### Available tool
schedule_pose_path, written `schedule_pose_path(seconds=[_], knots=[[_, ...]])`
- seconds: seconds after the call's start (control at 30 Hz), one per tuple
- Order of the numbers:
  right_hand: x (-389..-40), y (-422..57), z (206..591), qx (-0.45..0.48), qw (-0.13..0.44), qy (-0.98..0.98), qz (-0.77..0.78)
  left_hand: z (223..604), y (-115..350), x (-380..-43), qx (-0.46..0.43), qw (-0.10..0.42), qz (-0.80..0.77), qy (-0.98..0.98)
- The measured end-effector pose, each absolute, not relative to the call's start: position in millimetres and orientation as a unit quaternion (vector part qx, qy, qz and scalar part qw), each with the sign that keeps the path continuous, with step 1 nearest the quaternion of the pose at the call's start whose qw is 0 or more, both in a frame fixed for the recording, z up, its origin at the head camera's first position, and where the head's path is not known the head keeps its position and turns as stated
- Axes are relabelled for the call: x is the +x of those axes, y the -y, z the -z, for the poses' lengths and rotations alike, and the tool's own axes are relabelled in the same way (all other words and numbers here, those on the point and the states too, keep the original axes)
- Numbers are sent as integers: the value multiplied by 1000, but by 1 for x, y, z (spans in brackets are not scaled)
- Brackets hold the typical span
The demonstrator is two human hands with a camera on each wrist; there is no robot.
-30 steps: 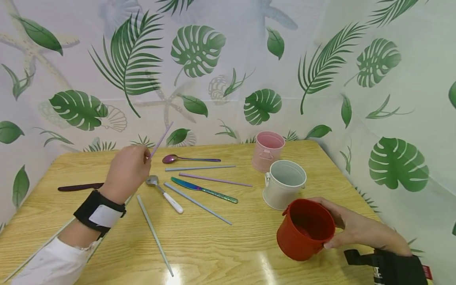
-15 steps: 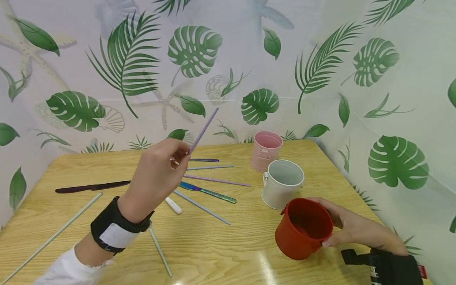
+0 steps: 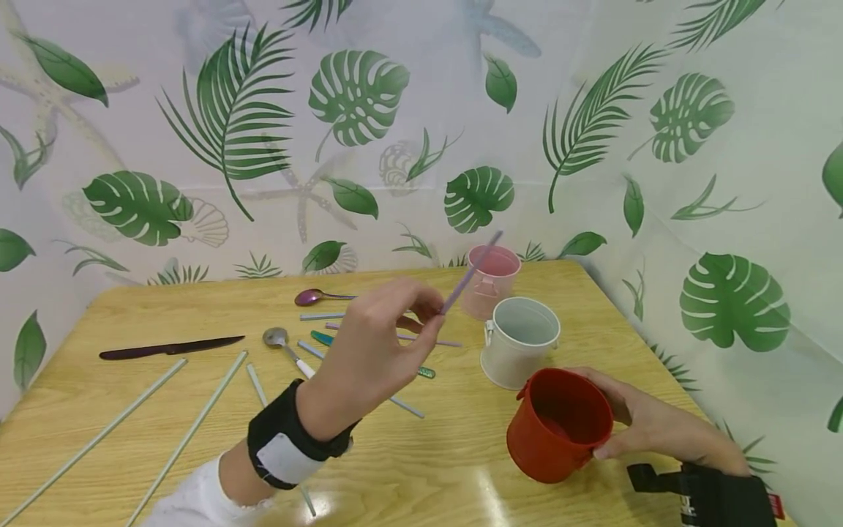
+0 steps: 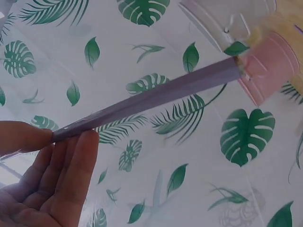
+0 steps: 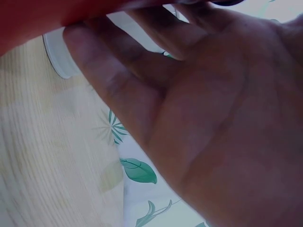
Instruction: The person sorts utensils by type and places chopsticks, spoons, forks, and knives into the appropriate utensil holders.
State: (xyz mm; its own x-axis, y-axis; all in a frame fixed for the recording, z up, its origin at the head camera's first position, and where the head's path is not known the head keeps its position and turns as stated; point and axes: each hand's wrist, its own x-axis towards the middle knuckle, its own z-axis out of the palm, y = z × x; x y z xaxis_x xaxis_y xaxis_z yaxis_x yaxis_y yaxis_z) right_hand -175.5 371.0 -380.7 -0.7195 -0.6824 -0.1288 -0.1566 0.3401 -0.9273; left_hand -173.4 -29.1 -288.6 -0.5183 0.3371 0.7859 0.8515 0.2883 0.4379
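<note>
Head cam: your L hand [image 3: 378, 344] pinches purple stick [image 3: 473, 271] near one end, rest jutting free, & R hand [image 3: 648, 428] grips red bucket [image 3: 546, 443], prob. to steady it.

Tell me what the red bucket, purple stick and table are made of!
Red bucket: probably painted metal, softly shiny, judging by its thin rim, though plastic is possible.
Purple stick: smooth and evenly coloured; I can't tell plastic from coated metal.
Table: wood or a wood-look top, glossy, with grain lines and bright glare.
</note>
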Motion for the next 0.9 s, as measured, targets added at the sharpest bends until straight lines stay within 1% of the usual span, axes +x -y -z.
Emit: schedule_pose_path(seconds=[0.13,0.47,0.7,0.9], knots=[[-174,-371,380,-265,260,-780,503,291,10,-170,-431,262,461,730],[-172,-371,379,-267,260,-782,499,287,-22,-166,-508,233,494,666],[-172,-371,379,-281,258,-776,503,284,-31,-161,-539,220,526,620],[-170,-371,378,-271,275,-768,511,286,-37,-160,-545,200,538,611]])
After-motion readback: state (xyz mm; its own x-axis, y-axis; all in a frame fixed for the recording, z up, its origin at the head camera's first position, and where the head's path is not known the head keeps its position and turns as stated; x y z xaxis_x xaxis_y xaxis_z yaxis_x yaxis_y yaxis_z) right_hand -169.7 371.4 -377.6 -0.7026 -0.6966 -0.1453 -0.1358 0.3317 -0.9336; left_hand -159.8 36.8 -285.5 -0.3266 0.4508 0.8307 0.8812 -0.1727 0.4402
